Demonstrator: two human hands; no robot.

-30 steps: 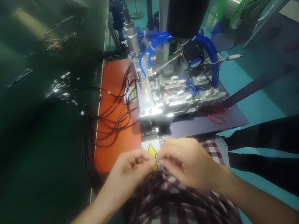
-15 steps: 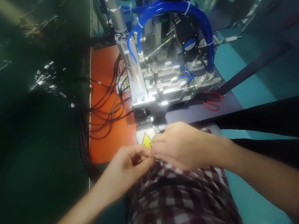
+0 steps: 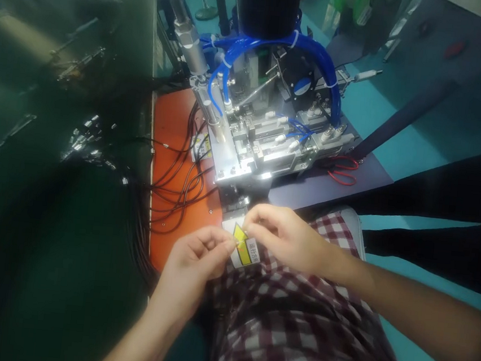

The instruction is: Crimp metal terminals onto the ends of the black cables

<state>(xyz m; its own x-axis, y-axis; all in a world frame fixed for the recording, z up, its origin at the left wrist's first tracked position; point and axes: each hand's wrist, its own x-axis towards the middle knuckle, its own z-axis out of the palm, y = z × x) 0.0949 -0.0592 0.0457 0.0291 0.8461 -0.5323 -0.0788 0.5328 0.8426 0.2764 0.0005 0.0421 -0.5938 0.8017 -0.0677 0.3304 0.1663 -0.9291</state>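
Note:
My left hand (image 3: 199, 256) is closed in a pinch, with tiny thin wire ends (image 3: 239, 244) showing at its fingertips. Below them lies a white label with a yellow arrow (image 3: 247, 255), fixed at the near end of the machine. My right hand (image 3: 284, 236) is just to the right, its fingers curled and the thumb near the index finger, close to the arrow's tip. Whatever it may hold is too small to make out. A small gap separates the two hands.
Ahead stands a metal pneumatic fixture (image 3: 264, 149) with thick blue hoses (image 3: 332, 64). Black cables (image 3: 184, 192) run over an orange plate (image 3: 174, 117) at left, their bundle with shiny connector ends (image 3: 85, 140) lying on the dark green surface. A red wire loop (image 3: 345, 173) lies right of the fixture.
My hands have moved apart from each other, uncovering the yellow arrow label. My right hand has turned, with its fingertips higher than before. The view has shifted slightly.

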